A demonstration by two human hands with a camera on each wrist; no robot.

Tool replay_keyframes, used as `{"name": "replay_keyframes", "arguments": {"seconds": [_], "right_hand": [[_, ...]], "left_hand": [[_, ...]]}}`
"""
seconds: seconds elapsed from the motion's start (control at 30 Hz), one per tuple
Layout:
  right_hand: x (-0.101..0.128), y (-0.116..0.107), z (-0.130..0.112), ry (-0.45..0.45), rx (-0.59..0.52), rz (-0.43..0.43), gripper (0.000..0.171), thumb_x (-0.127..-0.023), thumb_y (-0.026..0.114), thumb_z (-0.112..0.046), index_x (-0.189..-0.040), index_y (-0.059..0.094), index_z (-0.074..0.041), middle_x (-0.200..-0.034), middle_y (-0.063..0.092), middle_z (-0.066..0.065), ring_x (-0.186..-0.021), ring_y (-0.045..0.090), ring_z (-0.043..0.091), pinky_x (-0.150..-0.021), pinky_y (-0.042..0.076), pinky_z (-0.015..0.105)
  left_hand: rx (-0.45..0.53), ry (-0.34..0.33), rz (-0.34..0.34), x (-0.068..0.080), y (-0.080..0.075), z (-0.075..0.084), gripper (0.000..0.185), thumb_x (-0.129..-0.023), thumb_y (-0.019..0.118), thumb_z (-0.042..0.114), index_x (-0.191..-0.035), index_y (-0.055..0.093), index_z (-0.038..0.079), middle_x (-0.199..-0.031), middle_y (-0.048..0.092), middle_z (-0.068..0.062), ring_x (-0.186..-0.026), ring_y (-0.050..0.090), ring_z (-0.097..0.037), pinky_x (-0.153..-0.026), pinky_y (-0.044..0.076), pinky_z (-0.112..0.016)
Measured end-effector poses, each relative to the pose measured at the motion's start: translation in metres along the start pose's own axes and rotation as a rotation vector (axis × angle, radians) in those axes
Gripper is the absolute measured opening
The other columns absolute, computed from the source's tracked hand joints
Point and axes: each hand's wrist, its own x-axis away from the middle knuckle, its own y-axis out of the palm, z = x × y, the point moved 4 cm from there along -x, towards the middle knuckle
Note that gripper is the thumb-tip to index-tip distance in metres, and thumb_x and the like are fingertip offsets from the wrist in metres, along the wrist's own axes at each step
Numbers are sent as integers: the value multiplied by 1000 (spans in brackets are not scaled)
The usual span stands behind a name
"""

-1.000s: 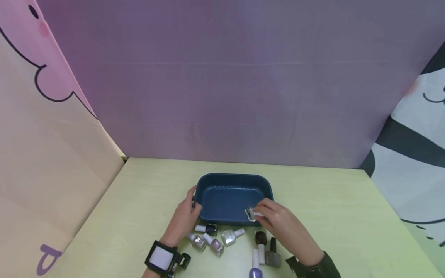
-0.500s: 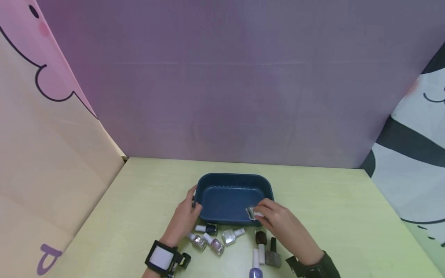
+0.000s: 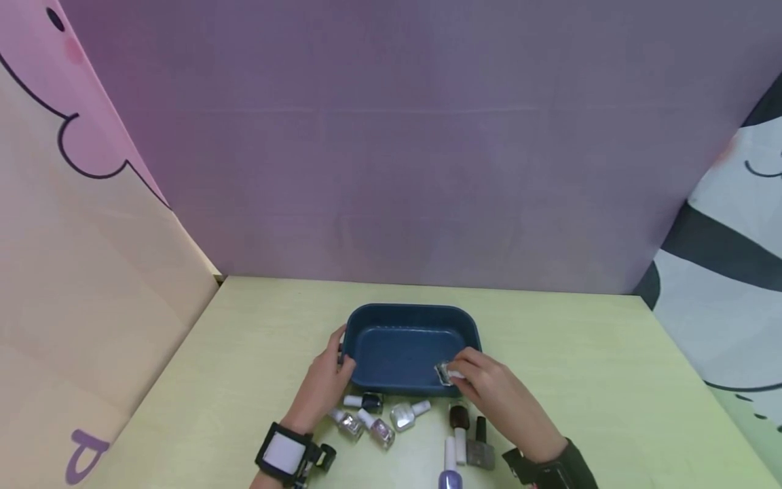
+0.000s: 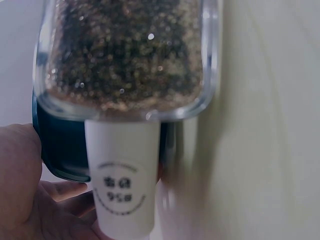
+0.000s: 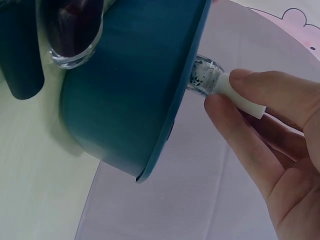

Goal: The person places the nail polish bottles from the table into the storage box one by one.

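Observation:
A dark blue rectangular dish (image 3: pixel 403 346) stands on the table. My left hand (image 3: pixel 324 384) grips its left end, thumb at the rim and fingers on the outside. Between thumb and fingers of my right hand (image 3: pixel 497 394), a nail polish bottle (image 5: pixel 204 75) with black and white flecks is pinched by its white cap (image 5: pixel 242 97). This bottle hangs over the dish's front right corner. A glitter nail polish bottle (image 4: pixel 125 60) looms large in the left wrist view and hides part of the left hand's fingers.
In front of the dish lie several nail polish bottles: a black one (image 3: pixel 371 403), a silver one (image 3: pixel 403 418), a pinkish glitter one (image 3: pixel 381 432), a dark brown one (image 3: pixel 459 417), a grey one (image 3: pixel 480 454) and a purple one (image 3: pixel 450 479). A purple backdrop (image 3: pixel 391 170) closes off the back.
The pinched nail polish bottle has shifted very slightly to the right. My left hand and the dish have stayed where they were.

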Motion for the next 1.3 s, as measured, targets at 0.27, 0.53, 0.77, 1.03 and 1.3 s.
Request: {"name": "replay_keyframes", "arguments": {"seconds": [0.27,0.53,0.77,1.03,1.3], "right_hand": [[0,5,3,10,-2,-18,17,-81,78,-3,-97,72,-6,-93,61,-2,-78,58,5,-67,51,18],[2,9,6,-16,0,3,15,-80,79,-3,-94,73,-6,-90,59,-2,-75,55,3,-65,49,16],[2,10,8,-17,4,7,14,-80,79,-4,-93,73,-6,-89,60,-2,-75,56,3,-65,50,17],[3,12,9,-12,0,5,13,-81,78,-4,-93,73,-6,-89,60,-2,-74,54,3,-64,50,16],[3,14,10,11,-18,-25,11,-83,76,-5,-94,73,-6,-88,59,-3,-73,53,2,-63,49,16]], "left_hand": [[2,7,8,0,0,0,62,-98,52,14,-155,28,11,-92,62,-4,-62,50,-11,-53,41,-27],[6,0,3,0,0,0,62,-98,51,14,-156,28,12,-89,61,-3,-61,50,-11,-52,41,-27],[14,-4,-4,0,0,0,63,-98,51,14,-156,27,13,-86,60,-2,-58,48,-11,-51,40,-27],[10,-2,1,0,-1,1,62,-98,52,14,-156,28,13,-93,62,-5,-60,50,-11,-52,41,-27],[17,-8,1,0,0,0,62,-98,51,14,-156,28,14,-95,63,-5,-63,51,-11,-52,41,-27]]}}
